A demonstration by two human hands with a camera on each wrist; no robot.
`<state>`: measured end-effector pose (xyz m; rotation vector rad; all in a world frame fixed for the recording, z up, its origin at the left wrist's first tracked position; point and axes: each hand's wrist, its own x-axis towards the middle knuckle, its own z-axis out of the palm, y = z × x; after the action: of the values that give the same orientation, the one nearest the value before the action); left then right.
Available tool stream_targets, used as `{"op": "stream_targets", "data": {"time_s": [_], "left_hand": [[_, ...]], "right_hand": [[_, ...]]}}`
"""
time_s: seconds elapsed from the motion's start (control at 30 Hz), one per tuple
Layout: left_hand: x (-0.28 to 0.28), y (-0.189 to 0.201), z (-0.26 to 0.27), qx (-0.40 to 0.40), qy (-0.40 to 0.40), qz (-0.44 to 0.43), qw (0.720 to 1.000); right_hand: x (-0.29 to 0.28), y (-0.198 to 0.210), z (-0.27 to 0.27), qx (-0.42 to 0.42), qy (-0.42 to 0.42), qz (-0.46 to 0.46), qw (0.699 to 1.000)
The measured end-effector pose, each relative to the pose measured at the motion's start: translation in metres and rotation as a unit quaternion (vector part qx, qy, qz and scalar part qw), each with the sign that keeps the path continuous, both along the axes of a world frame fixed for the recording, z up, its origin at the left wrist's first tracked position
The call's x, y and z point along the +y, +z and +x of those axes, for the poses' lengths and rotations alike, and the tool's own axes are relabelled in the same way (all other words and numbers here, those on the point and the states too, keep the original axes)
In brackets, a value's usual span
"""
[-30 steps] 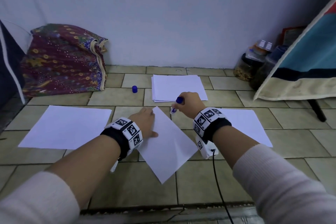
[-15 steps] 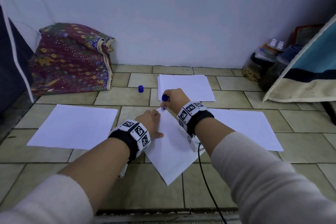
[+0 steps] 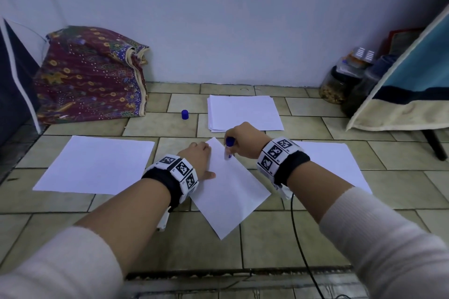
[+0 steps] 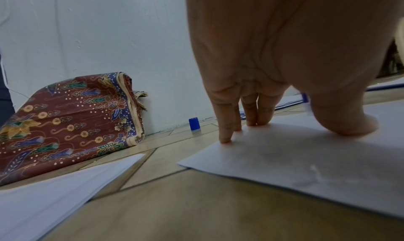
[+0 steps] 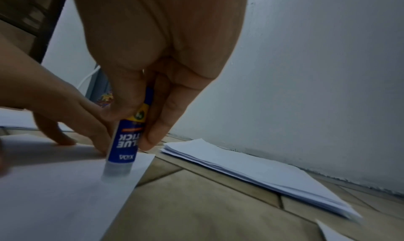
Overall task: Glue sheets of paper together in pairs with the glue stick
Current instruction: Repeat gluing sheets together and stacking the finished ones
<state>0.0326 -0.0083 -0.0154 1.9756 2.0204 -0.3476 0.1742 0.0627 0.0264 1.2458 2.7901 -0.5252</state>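
A white sheet (image 3: 230,189) lies slantwise on the tiled floor in front of me. My left hand (image 3: 198,160) presses it flat with straight fingers (image 4: 225,132) near its far left edge. My right hand (image 3: 243,142) grips a blue and white glue stick (image 5: 125,141), tip down on the sheet close to its far corner. The stick (image 3: 228,148) shows below my fist in the head view. A stack of blank sheets (image 3: 244,113) lies just beyond. The blue cap (image 3: 185,114) stands on the floor to the left of the stack.
A single sheet (image 3: 97,165) lies at the left and another (image 3: 340,165) at the right, partly under my right arm. A patterned cloth bundle (image 3: 90,77) sits against the wall at the left. Jars (image 3: 340,82) and a striped cushion (image 3: 418,68) stand at the right.
My right hand has drawn the glue stick back from the sheet's far corner onto its face, a little to the right. The left hand stays pressed on the sheet.
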Motion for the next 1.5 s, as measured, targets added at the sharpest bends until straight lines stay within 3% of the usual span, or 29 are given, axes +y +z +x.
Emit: {"op": "stream_targets", "data": {"time_s": [0.23,0.87,1.0,1.07,1.13,1.17,1.2,1.27,1.33,1.37,1.4,1.43,1.5], "left_hand": [[0.002,-0.002,-0.001,0.006,-0.009,-0.005,1.0],[0.005,0.005,-0.01,0.009,-0.024,-0.023,0.999],[0.006,0.004,-0.019,0.049,-0.072,-0.028,0.996],[0.006,0.003,-0.026,0.049,-0.076,-0.027,0.995],[0.005,0.005,-0.033,0.032,-0.07,-0.024,0.997],[0.003,0.006,-0.036,0.027,-0.067,-0.026,0.997],[0.0,0.006,-0.037,0.023,-0.063,-0.028,0.997],[-0.009,-0.001,-0.041,0.014,-0.043,-0.021,0.999],[-0.017,-0.014,-0.042,-0.007,-0.036,0.031,0.999],[-0.019,-0.021,-0.045,-0.013,-0.032,0.033,0.999],[-0.021,-0.023,-0.047,-0.013,-0.02,0.005,1.0],[-0.024,-0.022,-0.047,-0.006,-0.003,-0.029,1.0],[-0.029,-0.021,-0.046,-0.008,0.024,-0.046,0.999]], "right_hand": [[-0.014,0.0,0.04,0.007,0.002,-0.044,0.999],[-0.047,0.002,0.097,-0.024,0.031,-0.04,0.998],[-0.048,0.001,0.104,-0.045,0.049,-0.029,0.997],[-0.043,0.002,0.109,-0.024,0.031,-0.024,0.999],[-0.032,0.004,0.114,0.083,-0.03,-0.045,0.995],[-0.027,0.005,0.115,0.182,-0.083,-0.08,0.976],[-0.024,0.007,0.114,0.296,-0.142,-0.125,0.936],[-0.019,0.008,0.107,0.479,-0.236,-0.219,0.816],[-0.015,0.005,0.093,0.555,-0.293,-0.295,0.721],[-0.011,0.001,0.085,0.561,-0.309,-0.328,0.694],[-0.008,-0.001,0.077,0.555,-0.316,-0.359,0.681],[-0.005,-0.005,0.069,0.534,-0.317,-0.38,0.686],[0.002,-0.013,0.053,0.486,-0.295,-0.391,0.723]]}}
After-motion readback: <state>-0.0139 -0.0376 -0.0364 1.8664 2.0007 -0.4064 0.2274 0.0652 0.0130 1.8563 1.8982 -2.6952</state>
